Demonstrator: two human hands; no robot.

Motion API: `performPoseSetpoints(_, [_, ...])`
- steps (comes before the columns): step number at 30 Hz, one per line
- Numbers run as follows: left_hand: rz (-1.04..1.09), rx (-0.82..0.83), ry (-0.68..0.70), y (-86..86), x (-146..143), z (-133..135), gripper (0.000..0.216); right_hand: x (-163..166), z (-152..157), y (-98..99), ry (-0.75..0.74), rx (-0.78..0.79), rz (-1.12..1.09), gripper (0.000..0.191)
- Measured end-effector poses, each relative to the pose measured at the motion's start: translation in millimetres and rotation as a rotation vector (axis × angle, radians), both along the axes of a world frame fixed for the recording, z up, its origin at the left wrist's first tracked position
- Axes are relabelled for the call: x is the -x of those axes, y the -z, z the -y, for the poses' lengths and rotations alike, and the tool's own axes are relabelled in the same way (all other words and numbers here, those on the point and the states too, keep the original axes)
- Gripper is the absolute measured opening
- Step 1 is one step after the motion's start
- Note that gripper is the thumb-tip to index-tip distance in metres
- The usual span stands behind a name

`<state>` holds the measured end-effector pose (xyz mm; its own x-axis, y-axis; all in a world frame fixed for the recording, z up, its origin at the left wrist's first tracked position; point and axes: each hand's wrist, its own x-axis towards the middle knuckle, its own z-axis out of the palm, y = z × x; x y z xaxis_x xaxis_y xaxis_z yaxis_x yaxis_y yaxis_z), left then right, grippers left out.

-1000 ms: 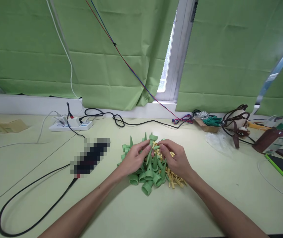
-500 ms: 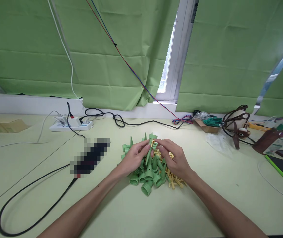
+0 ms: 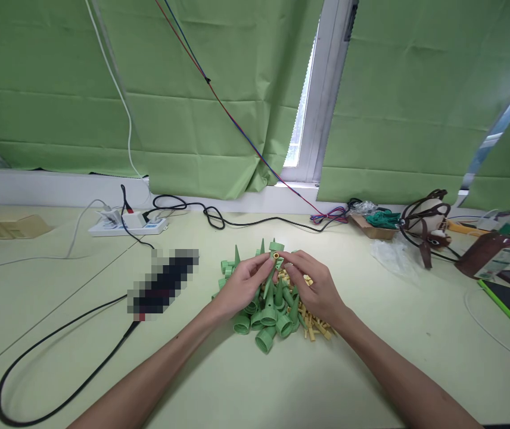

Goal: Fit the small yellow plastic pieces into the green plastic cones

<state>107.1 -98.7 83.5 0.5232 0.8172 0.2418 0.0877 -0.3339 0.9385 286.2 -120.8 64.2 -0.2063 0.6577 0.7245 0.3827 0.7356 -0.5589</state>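
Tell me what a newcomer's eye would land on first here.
Probably the heap of green spiked pieces mid-table, with small yellow pieces at its right and the left hand and right hand close together over it. Beyond, broad green curtains fill the upper view, parted right of centre by a bright window.

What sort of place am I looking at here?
Probably an indoor workroom or office: a table before green curtains, a power strip near its back edge, and a heap of green and yellow parts on top.
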Motion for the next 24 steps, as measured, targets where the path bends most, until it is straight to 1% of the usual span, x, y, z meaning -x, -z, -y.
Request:
performPoseSetpoints(5, [0.012,0.002,0.015,0.7,-0.2,-0.8,0.044,0.4,0.7,-1.1,-0.006,-0.007,0.003,0.034])
performPoseSetpoints(16, [0.015,0.021,0.018,6.4,1.8,-4.8,0.044,0.3,2.8,-2.9,-0.041,0.041,0.005,0.034])
performPoseSetpoints(20, [0.025,0.024,0.013,6.0,1.9,-4.8,0.048,0.0,2.7,-1.7,-0.045,0.036,0.005,0.034])
performPoseSetpoints(24, [0.025,0.024,0.017,5.1,1.6,-4.7,0.047,-0.3,2.1,-1.2,-0.046,0.026,0.004,0.034])
